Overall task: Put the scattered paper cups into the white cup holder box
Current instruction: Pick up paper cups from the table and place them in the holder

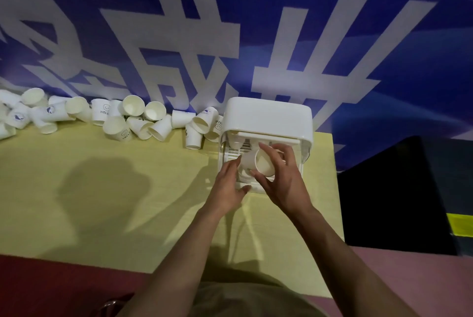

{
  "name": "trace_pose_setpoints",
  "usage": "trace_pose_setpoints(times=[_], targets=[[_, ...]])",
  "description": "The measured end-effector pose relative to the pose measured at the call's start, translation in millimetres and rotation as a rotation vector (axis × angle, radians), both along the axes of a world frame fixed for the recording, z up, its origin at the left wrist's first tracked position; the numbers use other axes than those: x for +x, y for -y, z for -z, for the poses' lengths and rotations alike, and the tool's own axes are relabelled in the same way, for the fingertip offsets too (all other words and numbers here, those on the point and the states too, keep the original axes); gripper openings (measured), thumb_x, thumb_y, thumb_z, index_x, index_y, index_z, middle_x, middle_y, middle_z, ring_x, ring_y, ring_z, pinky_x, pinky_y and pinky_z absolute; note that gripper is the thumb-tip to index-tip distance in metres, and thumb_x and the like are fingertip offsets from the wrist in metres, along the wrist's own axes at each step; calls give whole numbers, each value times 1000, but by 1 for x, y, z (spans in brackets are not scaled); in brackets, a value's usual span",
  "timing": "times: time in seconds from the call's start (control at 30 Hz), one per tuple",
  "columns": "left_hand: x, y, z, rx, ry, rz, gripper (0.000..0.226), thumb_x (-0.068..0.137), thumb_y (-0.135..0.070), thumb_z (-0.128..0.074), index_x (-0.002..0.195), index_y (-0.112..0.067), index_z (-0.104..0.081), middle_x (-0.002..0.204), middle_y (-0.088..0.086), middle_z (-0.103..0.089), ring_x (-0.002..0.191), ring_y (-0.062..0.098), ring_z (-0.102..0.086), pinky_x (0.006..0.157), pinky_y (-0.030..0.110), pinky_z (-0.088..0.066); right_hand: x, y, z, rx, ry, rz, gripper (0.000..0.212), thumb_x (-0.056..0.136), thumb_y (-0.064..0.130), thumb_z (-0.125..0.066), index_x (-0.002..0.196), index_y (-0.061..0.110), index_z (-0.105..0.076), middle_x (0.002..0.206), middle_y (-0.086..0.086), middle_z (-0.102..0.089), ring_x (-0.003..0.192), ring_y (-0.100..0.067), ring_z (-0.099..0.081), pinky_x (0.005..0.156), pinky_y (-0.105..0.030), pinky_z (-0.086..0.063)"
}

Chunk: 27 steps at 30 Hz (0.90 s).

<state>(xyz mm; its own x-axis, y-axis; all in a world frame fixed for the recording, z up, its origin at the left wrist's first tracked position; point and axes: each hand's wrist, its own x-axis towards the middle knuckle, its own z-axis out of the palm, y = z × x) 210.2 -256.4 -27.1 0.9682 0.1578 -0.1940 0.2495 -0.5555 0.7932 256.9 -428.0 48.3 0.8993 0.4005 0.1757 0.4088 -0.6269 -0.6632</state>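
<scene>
— Where are we with the cups?

— We have one paper cup [263, 163] in our right hand [284, 183], thumb below and fingers curled over its rim, tipped on its side with the mouth facing us. It sits right at the open front of the white cup holder box [268, 117], which stands at the far right of the yellow table [102, 188], against the blue banner [230, 22].

— And the left hand [227, 186]?

— It rests at the box's front, fingers fairly straight, the tips touching a second cup or the tray edge (we cannot tell which; everything there is white on white). We judge it is steadying things so the box does not slide while the right hand feeds the cup in.

— Why hold the cup tilted like that?

— Probably to line it up with the ribbed slots [243, 149] inside; the opening faces us, so the cup has to go in sideways, not from above.

— How much is left?

— Most of it, we think. The pile of scattered cups [115, 119] lies along the back edge, left of the box, the nearest ones touching its left side.
</scene>
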Motion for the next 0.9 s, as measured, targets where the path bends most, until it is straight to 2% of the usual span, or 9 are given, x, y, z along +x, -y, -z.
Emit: trace_pose_setpoints(times=[0.17,0.33,0.43,0.53,0.6,0.7,0.73,0.83,0.9], targets=[[-9,-1,-4,-81,-7,-19,84,85,-19,-79,154,-31,-33,147,-9,-38,133,11,-47,109,25,-39,2,-5,19,-111,-70,-44,68,88,39,-80,148,30,-50,142,-4,-43,120,-23,-59,88,-36,-58],[-16,-7,-4,-126,-42,-17,78,89,-16,-72,153,-35,-32,146,-10,-39,132,12,-49,111,33,-43,13,-22,43,-175,-126,-117,74,81,38,-86,147,22,-56,136,-12,-52,114,-31,-63,86,-43,-59],[-19,-11,-7,-143,-84,-37,74,91,-16,-69,154,-32,-33,146,-7,-39,126,12,-53,104,27,-45,17,-27,58,-211,-200,-160,77,84,41,-82,151,19,-50,139,-18,-54,118,-38,-62,88,-50,-58],[-21,-14,-9,-161,-117,-38,76,92,-19,-67,156,-34,-29,150,-5,-39,122,8,-53,101,26,-46,20,-24,65,-213,-240,-150,82,89,45,-76,158,26,-38,141,-17,-55,121,-37,-59,92,-47,-54],[-22,-16,-9,-170,-129,-37,79,92,-19,-67,157,-36,-26,153,-5,-38,123,8,-53,100,27,-48,20,-22,67,-206,-267,-158,89,88,40,-79,161,29,-29,142,-16,-55,124,-35,-57,97,-45,-52],[-20,-13,-8,-194,-137,-20,82,92,-17,-69,158,-38,-23,153,-5,-40,121,5,-56,93,15,-46,16,-14,73,-129,-264,-194,96,89,35,-79,164,21,-22,148,-18,-51,132,-34,-53,105,-43,-48],[-19,-13,-8,-205,-137,-16,85,92,-16,-69,157,-41,-21,153,-6,-40,121,3,-57,95,16,-48,14,-10,76,-99,-251,-197,96,91,35,-77,164,16,-18,152,-18,-48,135,-33,-52,107,-43,-48],[-17,-12,-8,-216,-146,-27,93,92,-19,-70,157,-49,-11,157,-10,-37,124,4,-57,104,34,-51,6,-3,80,-26,-270,-159,93,96,35,-71,165,13,-12,161,-14,-40,136,-30,-54,105,-41,-53],[-18,-10,-8,-209,-141,-20,92,93,-15,-69,157,-49,-12,156,-11,-35,124,4,-57,101,31,-52,2,-2,79,10,-293,-149,87,99,35,-68,165,15,-15,161,-11,-41,134,-28,-57,105,-36,-53]])
